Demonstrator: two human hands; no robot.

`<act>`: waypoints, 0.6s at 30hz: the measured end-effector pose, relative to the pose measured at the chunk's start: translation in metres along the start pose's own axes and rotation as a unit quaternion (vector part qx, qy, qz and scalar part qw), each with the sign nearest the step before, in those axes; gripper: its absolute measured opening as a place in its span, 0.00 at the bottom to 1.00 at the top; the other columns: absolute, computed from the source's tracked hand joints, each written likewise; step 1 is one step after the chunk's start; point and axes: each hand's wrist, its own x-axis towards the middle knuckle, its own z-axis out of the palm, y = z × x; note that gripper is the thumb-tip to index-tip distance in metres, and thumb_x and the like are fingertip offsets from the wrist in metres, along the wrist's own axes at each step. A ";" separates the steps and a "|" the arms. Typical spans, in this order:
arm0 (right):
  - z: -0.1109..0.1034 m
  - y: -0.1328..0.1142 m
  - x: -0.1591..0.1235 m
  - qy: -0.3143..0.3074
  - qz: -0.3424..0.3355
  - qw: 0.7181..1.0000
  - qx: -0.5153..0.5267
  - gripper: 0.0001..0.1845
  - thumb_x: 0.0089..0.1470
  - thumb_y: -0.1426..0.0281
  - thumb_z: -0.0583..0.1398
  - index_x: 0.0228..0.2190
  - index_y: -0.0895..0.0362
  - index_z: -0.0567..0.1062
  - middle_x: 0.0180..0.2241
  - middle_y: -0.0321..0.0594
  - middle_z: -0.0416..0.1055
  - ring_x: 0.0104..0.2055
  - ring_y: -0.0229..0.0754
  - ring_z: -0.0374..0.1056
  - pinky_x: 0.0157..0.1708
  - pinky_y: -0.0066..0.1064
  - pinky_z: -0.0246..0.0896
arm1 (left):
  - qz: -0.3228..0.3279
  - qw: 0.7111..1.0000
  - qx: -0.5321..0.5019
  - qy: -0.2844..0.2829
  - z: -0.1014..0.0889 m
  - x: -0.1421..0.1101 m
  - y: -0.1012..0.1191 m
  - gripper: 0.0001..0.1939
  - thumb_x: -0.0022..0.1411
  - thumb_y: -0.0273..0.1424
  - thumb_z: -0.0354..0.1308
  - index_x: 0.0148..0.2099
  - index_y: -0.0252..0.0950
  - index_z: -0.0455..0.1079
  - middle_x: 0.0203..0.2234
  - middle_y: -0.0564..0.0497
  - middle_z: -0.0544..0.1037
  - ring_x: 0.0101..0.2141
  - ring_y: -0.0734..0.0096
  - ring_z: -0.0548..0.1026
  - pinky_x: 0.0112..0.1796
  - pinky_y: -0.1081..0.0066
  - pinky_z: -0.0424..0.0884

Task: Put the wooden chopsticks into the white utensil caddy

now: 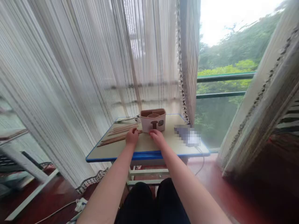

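Observation:
On the small table [144,146] lie several thin brown chopsticks [114,139] in loose rows at the left. My left hand [132,137] is over their right ends, its fingers curled; stick ends show just past the fingertips, and whether it grips any is hidden. A white and brown holder [153,121] with open compartments and a dark mushroom-like print stands upright at the back middle. My right hand [157,137] rests at the holder's lower front, fingers reaching toward its base and nothing visible in them.
Metal cutlery [126,119] lies at the table's back left. A blurred-out object [188,135] with a cable [202,160] sits at the right. Sheer curtains [149,62] hang right behind the table, beside a window railing [225,77]. A blue edge rims the tabletop.

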 end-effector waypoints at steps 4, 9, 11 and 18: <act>-0.002 -0.002 -0.001 0.006 0.008 1.000 -0.008 0.15 0.46 0.67 0.53 0.35 0.55 0.76 0.35 0.39 0.74 0.39 0.43 0.68 0.40 0.33 0.62 | -0.006 1.000 -0.007 -0.009 0.000 0.000 0.001 0.13 0.54 0.32 0.51 0.39 0.37 0.73 0.33 0.49 0.79 0.38 0.65 0.75 0.41 0.69 0.68; -0.003 -0.006 -0.003 0.008 0.009 1.000 -0.015 0.15 0.45 0.69 0.53 0.35 0.55 0.76 0.35 0.39 0.74 0.39 0.42 0.68 0.40 0.32 0.61 | -0.007 1.000 -0.018 -0.007 0.002 0.000 0.000 0.12 0.53 0.32 0.51 0.37 0.37 0.73 0.30 0.50 0.79 0.35 0.67 0.76 0.40 0.69 0.69; -0.002 -0.008 -0.003 0.006 0.007 1.000 -0.017 0.15 0.45 0.70 0.54 0.35 0.55 0.76 0.36 0.39 0.74 0.40 0.42 0.68 0.41 0.32 0.61 | -0.013 0.999 -0.032 -0.008 0.003 0.000 0.000 0.12 0.53 0.32 0.51 0.37 0.37 0.73 0.29 0.50 0.79 0.33 0.67 0.76 0.38 0.69 0.69; 0.000 -0.004 -0.002 -0.010 0.006 0.999 -0.030 0.14 0.45 0.70 0.55 0.35 0.56 0.76 0.36 0.40 0.75 0.39 0.42 0.69 0.40 0.31 0.62 | -0.030 0.997 -0.071 -0.011 0.005 0.003 0.002 0.13 0.52 0.30 0.50 0.35 0.36 0.75 0.26 0.49 0.79 0.32 0.66 0.77 0.38 0.67 0.71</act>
